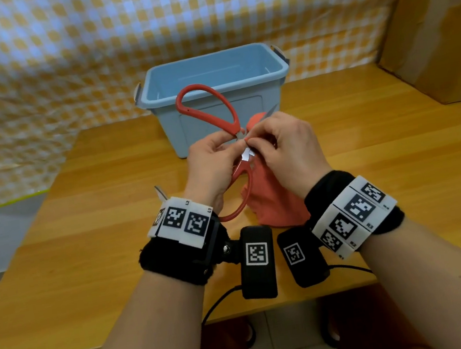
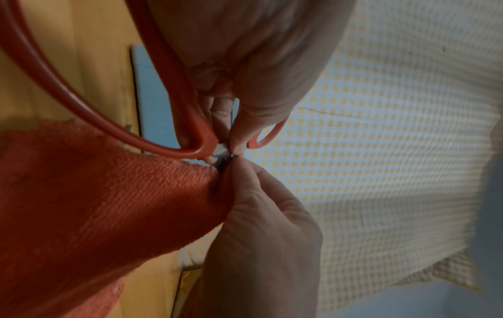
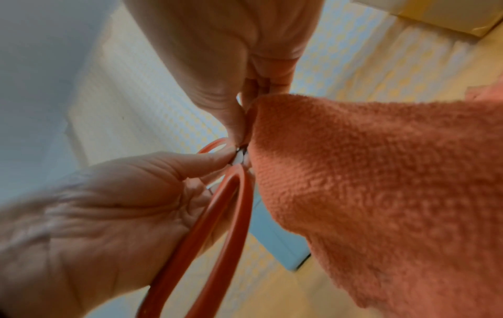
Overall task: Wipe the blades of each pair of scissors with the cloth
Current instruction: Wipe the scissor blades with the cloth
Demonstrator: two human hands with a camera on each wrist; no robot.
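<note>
Above the wooden table, my left hand pinches a pair of red-handled scissors at the pivot. One handle loop points up toward the bin and the other hangs down by my wrist. My right hand pinches an orange cloth round a blade close to the pivot. The bare blade tip sticks out past the cloth. In the left wrist view, the left hand meets the right hand beside the cloth and handle. The right wrist view shows the cloth and handle.
A light blue plastic bin stands just behind my hands on the table. A tall cardboard box stands at the back right. Yellow-checked fabric hangs behind and drapes over the left side.
</note>
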